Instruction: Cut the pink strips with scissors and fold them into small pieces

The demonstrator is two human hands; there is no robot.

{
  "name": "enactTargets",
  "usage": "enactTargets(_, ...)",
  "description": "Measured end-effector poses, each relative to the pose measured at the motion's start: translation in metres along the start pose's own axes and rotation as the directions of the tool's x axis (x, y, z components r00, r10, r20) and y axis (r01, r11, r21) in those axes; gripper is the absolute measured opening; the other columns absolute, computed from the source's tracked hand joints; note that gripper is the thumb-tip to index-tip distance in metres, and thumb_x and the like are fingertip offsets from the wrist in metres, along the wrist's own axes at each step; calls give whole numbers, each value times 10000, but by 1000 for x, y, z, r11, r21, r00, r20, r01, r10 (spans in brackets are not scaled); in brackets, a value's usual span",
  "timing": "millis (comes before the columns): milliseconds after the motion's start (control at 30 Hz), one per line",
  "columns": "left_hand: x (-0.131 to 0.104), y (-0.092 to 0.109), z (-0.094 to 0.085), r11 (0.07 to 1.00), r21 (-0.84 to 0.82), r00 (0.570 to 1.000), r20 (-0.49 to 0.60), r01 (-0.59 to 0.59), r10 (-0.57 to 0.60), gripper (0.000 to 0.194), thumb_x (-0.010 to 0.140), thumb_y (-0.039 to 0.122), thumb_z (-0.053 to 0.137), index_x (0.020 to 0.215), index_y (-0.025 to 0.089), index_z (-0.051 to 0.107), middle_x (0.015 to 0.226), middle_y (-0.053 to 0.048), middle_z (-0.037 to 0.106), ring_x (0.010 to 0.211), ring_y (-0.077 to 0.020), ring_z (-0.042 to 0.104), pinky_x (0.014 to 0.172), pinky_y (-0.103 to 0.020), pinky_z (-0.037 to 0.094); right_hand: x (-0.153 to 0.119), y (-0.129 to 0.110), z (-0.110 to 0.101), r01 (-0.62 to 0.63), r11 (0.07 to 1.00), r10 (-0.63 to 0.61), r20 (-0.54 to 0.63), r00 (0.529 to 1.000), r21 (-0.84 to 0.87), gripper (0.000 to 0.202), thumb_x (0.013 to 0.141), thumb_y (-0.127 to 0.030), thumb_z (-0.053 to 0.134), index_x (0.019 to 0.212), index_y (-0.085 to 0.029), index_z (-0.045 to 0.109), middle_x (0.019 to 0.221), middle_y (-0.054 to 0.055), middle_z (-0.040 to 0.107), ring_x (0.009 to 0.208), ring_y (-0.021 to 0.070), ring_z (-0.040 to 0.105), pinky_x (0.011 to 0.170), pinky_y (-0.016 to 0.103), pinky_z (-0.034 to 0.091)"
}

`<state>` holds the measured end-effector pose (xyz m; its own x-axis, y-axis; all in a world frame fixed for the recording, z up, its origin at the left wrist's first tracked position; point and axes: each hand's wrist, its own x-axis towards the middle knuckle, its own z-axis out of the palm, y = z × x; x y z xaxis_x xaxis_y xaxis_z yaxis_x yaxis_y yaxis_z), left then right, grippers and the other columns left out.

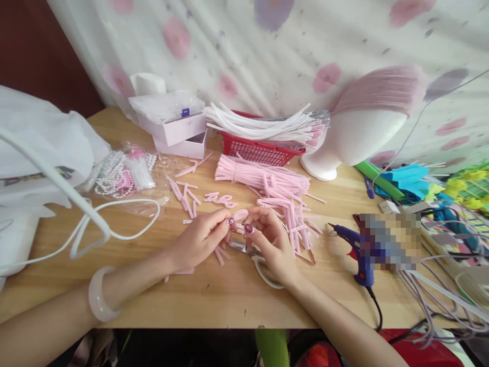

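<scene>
My left hand (200,239) and my right hand (269,239) meet at the middle of the wooden table (214,300), both pinching one small pink strip (240,215) between their fingertips. A pale bangle (100,294) sits on my left wrist. Scissors (255,257) lie under my right hand. Short cut pink pieces (187,196) are scattered just beyond my left hand. A heap of long pink strips (275,186) lies beyond my right hand.
A blue glue gun (357,250) lies at the right with its cord running off the front edge. Behind are a red basket (260,148) of white strips, a white foam head (357,135), white boxes (171,122), a bag of beads (124,171) and a white cable (95,224).
</scene>
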<state>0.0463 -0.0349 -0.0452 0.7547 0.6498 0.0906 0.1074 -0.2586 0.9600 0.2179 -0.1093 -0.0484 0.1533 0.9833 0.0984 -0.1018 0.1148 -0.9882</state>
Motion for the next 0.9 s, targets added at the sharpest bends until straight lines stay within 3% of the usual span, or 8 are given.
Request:
enactTargets(67, 1, 0, -4, 974, -209, 992, 109, 88, -66, 250, 986, 343, 372, 836, 193, 505, 658, 37, 518, 591, -147, 595, 557, -280, 560, 2, -1, -2, 5, 999, -5, -13, 1000, -35, 266, 858, -385, 718, 1071, -241, 649, 898, 8, 610, 660, 119, 555, 516, 214, 482)
enactTargets(167, 0, 0, -6, 955, -274, 974, 219, 117, -56, 265, 980, 360, 413, 815, 184, 523, 637, 42, 506, 612, -143, 589, 620, -298, 574, 4, -2, -4, -25, 999, 25, 13, 1000, -43, 220, 852, -426, 719, 912, -215, 698, 819, 13, 639, 575, 105, 522, 499, 226, 459)
enactTargets(267, -1, 0, -7, 964, -244, 968, 247, 102, -40, 282, 981, 376, 427, 807, 180, 532, 632, 38, 518, 633, -146, 599, 667, -299, 558, 4, -3, -4, -60, 998, 61, 37, 997, -18, 255, 822, -450, 746, 782, -204, 690, 724, 3, 633, 536, 102, 495, 504, 240, 441)
enactTargets(600, 2, -2, -9, 948, -294, 945, 326, 122, -20, 253, 962, 313, 461, 773, 174, 555, 633, 36, 525, 612, -127, 559, 740, -319, 560, 3, -11, 0, -187, 981, 177, 139, 974, 56, 335, 754, -457, 810, 729, -185, 617, 638, -17, 633, 539, 100, 511, 520, 233, 409)
enactTargets(900, 3, -4, -9, 942, -310, 947, 321, 126, -21, 243, 955, 299, 465, 769, 173, 558, 614, 37, 529, 641, -143, 602, 749, -324, 563, 3, -9, 2, -151, 988, 150, 20, 988, 43, 367, 688, -473, 849, 652, -184, 626, 572, -30, 581, 504, 95, 464, 501, 236, 374)
